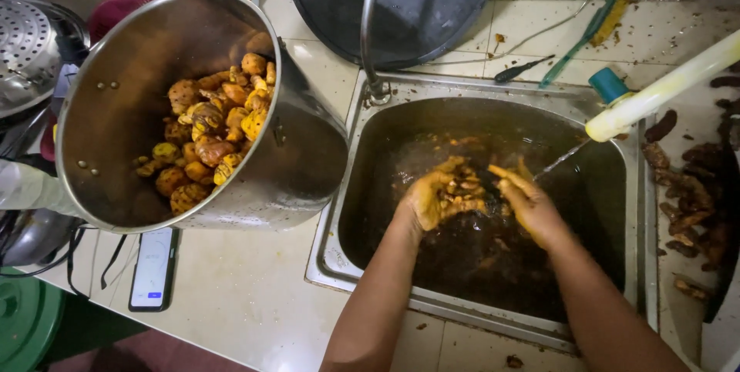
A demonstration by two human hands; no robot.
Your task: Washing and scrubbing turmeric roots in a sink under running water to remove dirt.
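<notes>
Head view: left hand [428,196] cupped, fingers curled around clump of turmeric roots [461,191]; right hand [530,204] pressed against clump, fingers closed over it, above sink [347,187] water.

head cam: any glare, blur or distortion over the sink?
Head view: glare on the steel pot wall and sink rim; the dark water hides the sink bottom; left hand and right hand are slightly soft, roots between them; wide-angle lens bends the counter edges and tilts the pot.
</notes>
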